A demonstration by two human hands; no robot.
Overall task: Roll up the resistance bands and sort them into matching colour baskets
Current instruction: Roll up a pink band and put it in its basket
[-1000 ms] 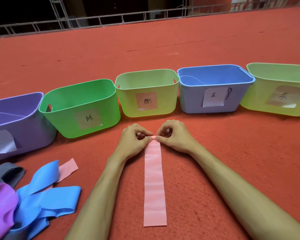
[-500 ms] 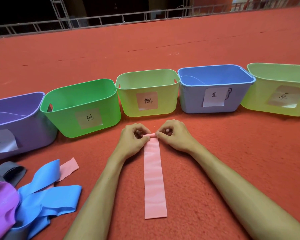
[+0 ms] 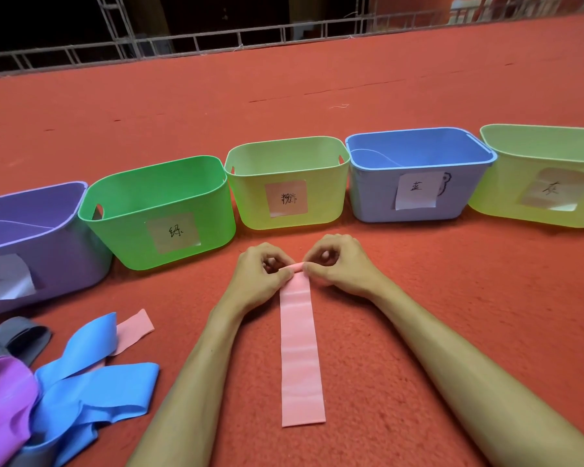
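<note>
Pinching pink band, both hands curled

One handwritten black character per paper label, one label per basket front.

Far left, on the purple basket: leftmost label, a smudged scrawl, too blurred to read. Next, on the green basket: second label, reading 绿. On the middle basket, pale yellow-green: third label, reading 粉, with small extra strokes at its upper right. On the blue basket: white slip, reading 蓝. On the right-hand basket, also yellow-green: last label — 灰.
</note>
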